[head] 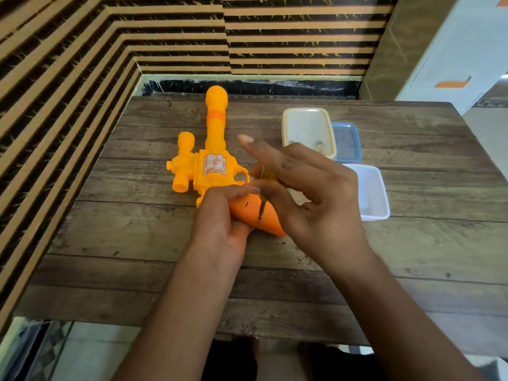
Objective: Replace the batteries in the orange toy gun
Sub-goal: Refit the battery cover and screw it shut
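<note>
Gun [214, 160] lies flat on the wooden table [137, 243], a bit left of centre, barrel pointing away toward the striped wall [165, 37] and its sticker side up. The darker orange grip [247, 213] is at the near end, angled toward the right. Left hand [217, 224] is wrapped around the grip from the left, fingers curled over its top edge, pinning it. Right hand [316, 193] pinches a screwdriver [262, 207] between thumb and fingers; its index finger sticks out straight, off the tool. The yellow-green handle is mostly hidden in the fingers. The shaft slopes down, with the tip touching the grip face near its middle, just right of a small dark slot. Three tubs sit right of the gun: a yellow-rimmed tub [308, 130] farthest back, a blue tub [347, 143] touching its right side, and a white tub [369, 192] nearer, partly behind the right hand. There's something small in the yellow-rimmed one, too blurred to tell what.
</note>
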Action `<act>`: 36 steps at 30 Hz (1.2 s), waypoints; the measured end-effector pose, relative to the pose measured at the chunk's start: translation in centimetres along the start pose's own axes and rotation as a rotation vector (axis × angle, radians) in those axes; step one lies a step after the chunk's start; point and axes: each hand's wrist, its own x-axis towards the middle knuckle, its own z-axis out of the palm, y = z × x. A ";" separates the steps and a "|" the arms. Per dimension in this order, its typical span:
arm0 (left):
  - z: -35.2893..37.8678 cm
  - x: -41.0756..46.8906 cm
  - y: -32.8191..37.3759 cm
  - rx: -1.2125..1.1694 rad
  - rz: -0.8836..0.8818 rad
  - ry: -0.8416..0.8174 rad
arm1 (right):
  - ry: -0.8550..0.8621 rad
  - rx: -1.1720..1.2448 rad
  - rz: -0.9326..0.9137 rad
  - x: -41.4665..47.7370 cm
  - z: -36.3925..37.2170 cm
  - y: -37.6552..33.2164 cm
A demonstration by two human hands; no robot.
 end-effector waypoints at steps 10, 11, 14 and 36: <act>-0.2 0.8 0.1 -0.044 -0.025 0.089 | -0.032 0.254 0.163 -0.3 -1.6 0.8; -0.3 0.8 0.2 -0.036 -0.020 0.087 | -0.033 0.244 0.151 -0.2 -1.6 0.8; -0.2 0.9 0.2 -0.023 -0.015 0.084 | -0.008 0.190 0.120 -0.1 -1.6 0.8; 0.0 0.3 0.2 -0.058 -0.038 0.076 | -0.006 0.237 0.075 0.1 -0.8 0.6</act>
